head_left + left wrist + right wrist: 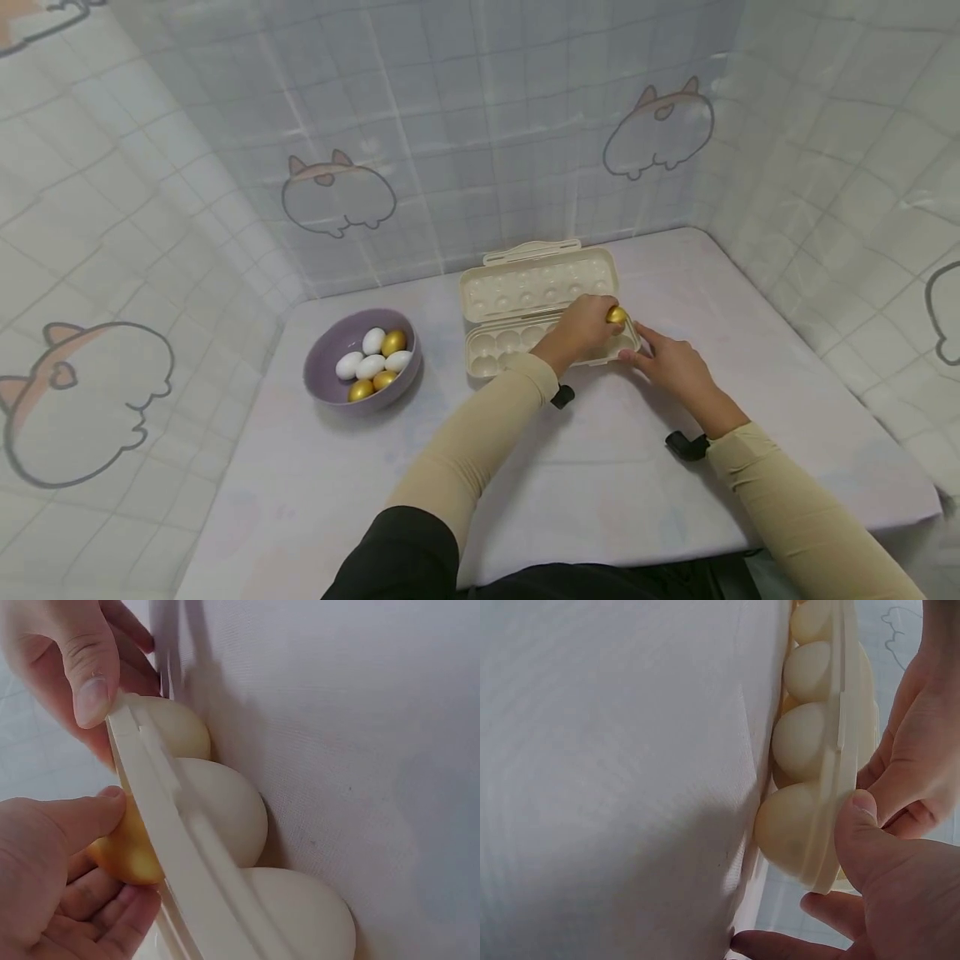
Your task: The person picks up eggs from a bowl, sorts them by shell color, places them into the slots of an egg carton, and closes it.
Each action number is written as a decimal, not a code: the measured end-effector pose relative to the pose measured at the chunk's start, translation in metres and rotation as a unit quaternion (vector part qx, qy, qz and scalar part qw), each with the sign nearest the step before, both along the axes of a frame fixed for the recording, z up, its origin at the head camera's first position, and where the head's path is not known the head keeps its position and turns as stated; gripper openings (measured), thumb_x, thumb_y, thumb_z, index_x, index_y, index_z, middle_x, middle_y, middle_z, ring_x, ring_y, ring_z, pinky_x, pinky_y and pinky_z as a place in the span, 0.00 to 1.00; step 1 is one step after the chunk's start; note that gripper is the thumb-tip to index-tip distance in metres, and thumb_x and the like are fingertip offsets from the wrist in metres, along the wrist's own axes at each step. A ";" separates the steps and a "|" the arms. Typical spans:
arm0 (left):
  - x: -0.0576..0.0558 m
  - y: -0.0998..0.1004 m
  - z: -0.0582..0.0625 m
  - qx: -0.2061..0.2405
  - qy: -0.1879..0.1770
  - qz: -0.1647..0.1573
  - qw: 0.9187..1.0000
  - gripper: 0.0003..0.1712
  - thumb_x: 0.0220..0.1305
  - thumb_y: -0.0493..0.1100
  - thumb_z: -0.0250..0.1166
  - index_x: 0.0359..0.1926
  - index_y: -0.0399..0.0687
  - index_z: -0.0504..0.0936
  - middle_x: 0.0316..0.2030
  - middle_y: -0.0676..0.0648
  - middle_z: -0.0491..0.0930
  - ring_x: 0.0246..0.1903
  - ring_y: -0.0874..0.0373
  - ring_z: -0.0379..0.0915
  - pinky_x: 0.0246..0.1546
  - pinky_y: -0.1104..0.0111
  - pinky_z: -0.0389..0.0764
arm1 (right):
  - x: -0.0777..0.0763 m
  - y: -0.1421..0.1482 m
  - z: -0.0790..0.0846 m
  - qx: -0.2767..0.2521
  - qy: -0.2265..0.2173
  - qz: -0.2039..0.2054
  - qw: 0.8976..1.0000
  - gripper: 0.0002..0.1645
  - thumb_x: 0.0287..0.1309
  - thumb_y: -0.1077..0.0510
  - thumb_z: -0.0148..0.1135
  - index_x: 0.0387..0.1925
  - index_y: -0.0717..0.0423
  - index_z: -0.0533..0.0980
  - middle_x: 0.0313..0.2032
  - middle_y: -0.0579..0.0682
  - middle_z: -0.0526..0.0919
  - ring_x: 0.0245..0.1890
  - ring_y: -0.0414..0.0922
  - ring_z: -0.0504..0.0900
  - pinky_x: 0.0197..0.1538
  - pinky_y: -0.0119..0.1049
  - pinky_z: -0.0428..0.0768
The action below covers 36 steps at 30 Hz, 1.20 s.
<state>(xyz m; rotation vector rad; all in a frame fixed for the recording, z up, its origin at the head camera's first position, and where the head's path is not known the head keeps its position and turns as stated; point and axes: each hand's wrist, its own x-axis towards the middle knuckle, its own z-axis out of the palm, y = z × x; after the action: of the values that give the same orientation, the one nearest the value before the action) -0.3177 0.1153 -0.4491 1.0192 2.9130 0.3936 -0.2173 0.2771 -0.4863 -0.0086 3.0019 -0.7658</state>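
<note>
A cream plastic egg carton (483, 343) lies with its lid (525, 287) tilted back toward the wall. Over its right end, my left hand (583, 332) pinches a golden egg (617, 315) between thumb and fingers. In the left wrist view that golden egg (129, 851) is at the carton's rim, its lower part hidden behind the rim. My right hand (675, 367) grips the right end of the carton, and in the right wrist view its thumb (862, 832) presses on the rim. Rounded egg cups (799, 742) bulge from the carton's underside.
On the left of the table stands a purple bowl (322, 375) with several white eggs (371, 367) and golden eggs (361, 390) in it. A tiled-pattern curtain (465, 150) rises behind the table, with more on both sides.
</note>
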 end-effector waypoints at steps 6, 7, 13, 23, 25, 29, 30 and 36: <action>-0.001 0.000 -0.005 0.019 0.007 -0.003 1.000 0.14 0.72 0.50 0.70 0.53 0.50 0.86 0.39 0.56 0.86 0.35 0.64 0.74 0.38 0.74 0.74 | 0.000 -0.002 -0.001 0.005 0.002 0.001 1.000 0.52 0.72 0.28 0.55 0.81 0.58 0.58 0.68 0.75 0.71 0.61 0.78 0.76 0.57 0.70 0.77; -0.001 0.001 -0.006 0.021 0.007 -0.002 1.000 0.14 0.72 0.50 0.70 0.53 0.51 0.87 0.40 0.56 0.86 0.35 0.65 0.74 0.38 0.74 0.74 | 0.000 -0.002 -0.001 0.005 0.002 0.002 1.000 0.52 0.72 0.28 0.55 0.81 0.58 0.58 0.68 0.75 0.71 0.61 0.78 0.76 0.57 0.70 0.77; -0.001 0.003 -0.009 0.019 0.009 0.017 1.000 0.11 0.72 0.51 0.69 0.49 0.54 0.90 0.39 0.58 0.88 0.34 0.65 0.75 0.37 0.75 0.75 | -0.001 -0.003 -0.001 0.005 0.004 0.004 1.000 0.51 0.73 0.29 0.56 0.81 0.58 0.59 0.68 0.75 0.71 0.62 0.78 0.76 0.58 0.70 0.77; 0.001 -0.001 -0.009 0.015 0.023 0.036 0.999 0.07 0.73 0.50 0.69 0.43 0.56 0.90 0.33 0.58 0.85 0.32 0.63 0.73 0.35 0.73 0.73 | -0.002 -0.002 0.000 0.005 -0.003 -0.004 1.000 0.53 0.72 0.27 0.56 0.82 0.56 0.58 0.69 0.75 0.71 0.61 0.78 0.76 0.56 0.70 0.78; 0.001 -0.002 -0.009 0.009 0.028 0.036 0.999 0.07 0.73 0.50 0.68 0.43 0.57 0.90 0.32 0.58 0.84 0.31 0.63 0.72 0.34 0.72 0.72 | -0.002 -0.002 0.000 0.006 -0.004 -0.005 1.000 0.53 0.71 0.27 0.56 0.82 0.56 0.58 0.69 0.75 0.70 0.62 0.78 0.75 0.57 0.70 0.77; 0.002 -0.004 -0.009 0.005 0.027 0.036 0.999 0.08 0.73 0.52 0.68 0.45 0.57 0.89 0.33 0.58 0.84 0.32 0.63 0.73 0.35 0.72 0.73 | -0.002 -0.001 -0.001 0.007 -0.003 -0.006 1.000 0.53 0.71 0.27 0.56 0.81 0.57 0.58 0.69 0.75 0.71 0.62 0.78 0.75 0.57 0.70 0.77; 0.002 -0.005 -0.008 0.005 0.025 0.036 0.999 0.09 0.73 0.52 0.68 0.46 0.58 0.89 0.34 0.58 0.85 0.32 0.63 0.73 0.36 0.72 0.74 | -0.002 -0.001 -0.001 0.007 -0.003 -0.005 1.000 0.53 0.71 0.27 0.56 0.81 0.57 0.58 0.69 0.75 0.71 0.63 0.78 0.75 0.58 0.70 0.77; 0.003 -0.013 0.000 0.009 0.040 0.017 0.999 0.12 0.75 0.49 0.66 0.55 0.56 0.89 0.46 0.59 0.90 0.45 0.62 0.84 0.50 0.71 0.82 | -0.001 -0.001 0.000 0.006 -0.008 -0.004 1.000 0.53 0.72 0.27 0.56 0.82 0.57 0.58 0.69 0.75 0.70 0.65 0.78 0.73 0.60 0.71 0.76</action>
<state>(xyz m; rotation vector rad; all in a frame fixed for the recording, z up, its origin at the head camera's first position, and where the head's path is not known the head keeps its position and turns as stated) -0.3143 0.1020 -0.4493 1.0117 3.0069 0.3899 -0.2183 0.2766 -0.4860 0.0105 2.9946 -0.7440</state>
